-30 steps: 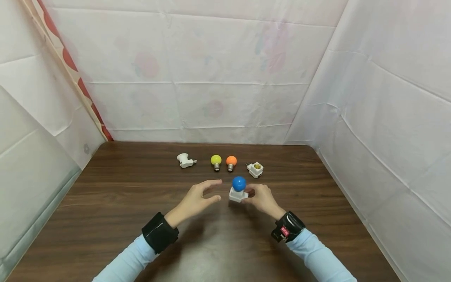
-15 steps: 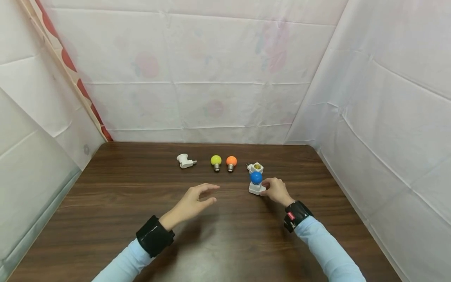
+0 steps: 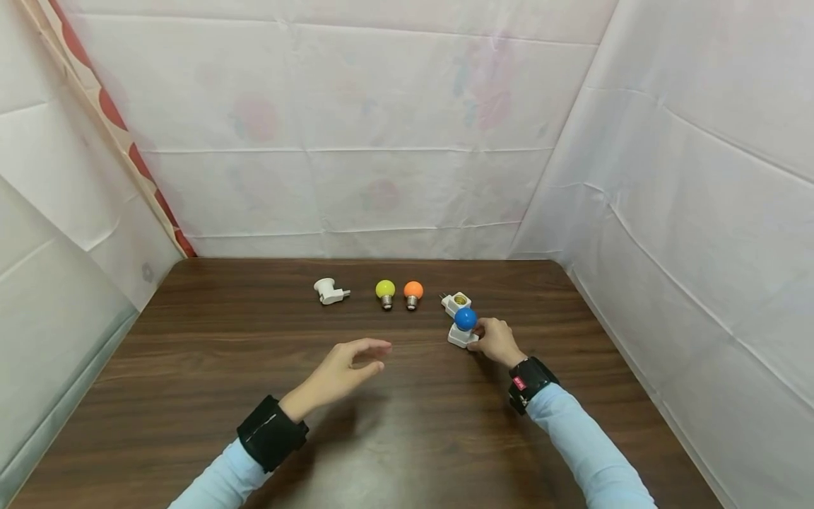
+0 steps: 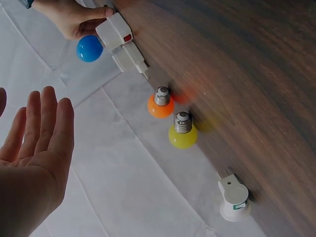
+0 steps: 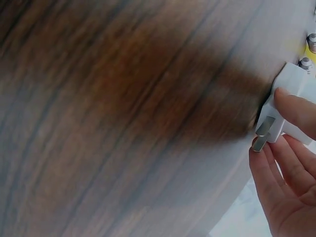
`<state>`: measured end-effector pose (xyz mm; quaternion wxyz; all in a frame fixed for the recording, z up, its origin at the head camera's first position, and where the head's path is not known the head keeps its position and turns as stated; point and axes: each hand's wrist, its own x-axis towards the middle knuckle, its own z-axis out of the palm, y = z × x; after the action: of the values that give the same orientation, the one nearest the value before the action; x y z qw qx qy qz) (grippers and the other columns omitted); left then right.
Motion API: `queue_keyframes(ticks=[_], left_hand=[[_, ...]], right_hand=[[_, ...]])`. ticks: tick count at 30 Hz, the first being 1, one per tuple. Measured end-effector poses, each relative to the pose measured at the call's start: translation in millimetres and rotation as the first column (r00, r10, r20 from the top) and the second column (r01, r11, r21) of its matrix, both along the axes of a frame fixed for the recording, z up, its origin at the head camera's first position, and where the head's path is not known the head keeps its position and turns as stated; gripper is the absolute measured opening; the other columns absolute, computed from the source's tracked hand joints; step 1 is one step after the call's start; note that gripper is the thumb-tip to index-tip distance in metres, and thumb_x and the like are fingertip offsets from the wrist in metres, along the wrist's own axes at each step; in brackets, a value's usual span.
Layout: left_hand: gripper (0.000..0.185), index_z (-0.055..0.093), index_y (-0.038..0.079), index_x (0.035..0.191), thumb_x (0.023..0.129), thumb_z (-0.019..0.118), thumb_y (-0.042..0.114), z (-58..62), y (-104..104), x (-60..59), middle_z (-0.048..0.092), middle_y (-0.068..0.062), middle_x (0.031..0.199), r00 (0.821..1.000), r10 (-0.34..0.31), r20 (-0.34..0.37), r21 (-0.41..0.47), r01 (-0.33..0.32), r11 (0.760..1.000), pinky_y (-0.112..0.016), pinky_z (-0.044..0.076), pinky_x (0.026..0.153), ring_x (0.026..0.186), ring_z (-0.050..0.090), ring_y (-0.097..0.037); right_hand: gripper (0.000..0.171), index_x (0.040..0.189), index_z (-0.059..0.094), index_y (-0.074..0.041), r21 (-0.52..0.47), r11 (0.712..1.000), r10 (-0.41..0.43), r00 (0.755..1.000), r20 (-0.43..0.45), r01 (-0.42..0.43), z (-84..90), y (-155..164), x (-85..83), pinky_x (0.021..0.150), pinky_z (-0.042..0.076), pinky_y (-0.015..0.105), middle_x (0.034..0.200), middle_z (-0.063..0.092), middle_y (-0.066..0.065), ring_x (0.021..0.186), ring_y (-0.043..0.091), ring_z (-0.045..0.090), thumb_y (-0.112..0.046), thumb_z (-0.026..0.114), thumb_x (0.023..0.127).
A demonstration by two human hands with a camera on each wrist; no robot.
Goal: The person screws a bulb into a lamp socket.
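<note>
My right hand [image 3: 499, 343] pinches a white plug-in lamp socket [image 3: 461, 336] with a blue bulb [image 3: 466, 319] standing upright in it. In the right wrist view the thumb presses the socket's side, and fingertips are by its metal prongs [image 5: 262, 134]. Just behind it lies another white lamp socket [image 3: 456, 302] with its hole facing up. My left hand [image 3: 337, 371] hovers over the table, fingers extended and nothing held; the left wrist view shows its palm [image 4: 39, 168].
On the brown table [image 3: 407, 424], a yellow-green bulb [image 3: 385, 290] and an orange bulb [image 3: 413, 291] lie side by side at the back. Left of them is a third white socket [image 3: 330, 291]. White sheets [image 3: 394, 127] hang behind and at both sides.
My right hand has carried the socket with the blue bulb rightward, up to the socket behind it. My left hand has drawn back slightly to the left.
</note>
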<state>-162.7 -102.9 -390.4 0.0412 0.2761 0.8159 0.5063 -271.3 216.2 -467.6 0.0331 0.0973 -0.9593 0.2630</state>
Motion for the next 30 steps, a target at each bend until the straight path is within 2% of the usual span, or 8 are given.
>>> queue_keyframes(ticks=[9,22,24,30], left_hand=[[0.030,0.057,-0.003,0.118,0.088,0.057,0.003,-0.7,-1.1,2.9,0.062,-0.020,0.114,0.999,0.004,0.031,-0.017,-0.003,1.000,-0.043,0.047,0.091,0.106,0.059,-0.031],[0.031,0.056,-0.003,0.119,0.089,0.056,0.004,-5.3,-3.7,4.7,0.061,-0.021,0.115,0.998,-0.020,0.052,-0.016,0.021,1.000,-0.045,0.047,0.092,0.106,0.059,-0.032],[0.031,0.056,-0.003,0.120,0.090,0.056,0.004,-8.7,-3.8,3.2,0.061,-0.020,0.115,0.998,-0.017,0.056,-0.018,0.018,1.000,-0.045,0.047,0.092,0.106,0.059,-0.031],[0.032,0.056,0.006,0.122,0.091,0.057,0.015,-34.2,-6.7,-9.1,0.062,-0.011,0.117,0.999,-0.013,0.046,-0.018,0.014,1.000,-0.035,0.048,0.091,0.106,0.060,-0.023]], right_hand=[[0.035,0.096,0.066,0.001,-0.009,1.000,-0.009,1.000,0.023,0.010,0.0,1.3,1.1,0.070,0.050,0.038,0.085,0.070,0.011,0.079,0.022,0.064,-0.012,0.080,0.067],[0.034,0.097,0.066,0.002,-0.029,1.000,0.001,0.999,0.037,0.000,-1.1,1.0,5.4,0.075,0.050,0.043,0.091,0.069,0.015,0.086,0.027,0.065,-0.011,0.079,0.069],[0.034,0.097,0.066,0.002,-0.023,1.000,-0.001,0.999,0.034,0.002,-1.4,1.4,5.1,0.074,0.051,0.043,0.091,0.069,0.015,0.086,0.026,0.065,-0.011,0.079,0.069],[0.034,0.097,0.066,0.002,-0.026,1.000,-0.010,0.999,0.037,0.011,-2.3,0.8,4.3,0.074,0.051,0.041,0.091,0.069,0.015,0.085,0.025,0.065,-0.012,0.079,0.069]])
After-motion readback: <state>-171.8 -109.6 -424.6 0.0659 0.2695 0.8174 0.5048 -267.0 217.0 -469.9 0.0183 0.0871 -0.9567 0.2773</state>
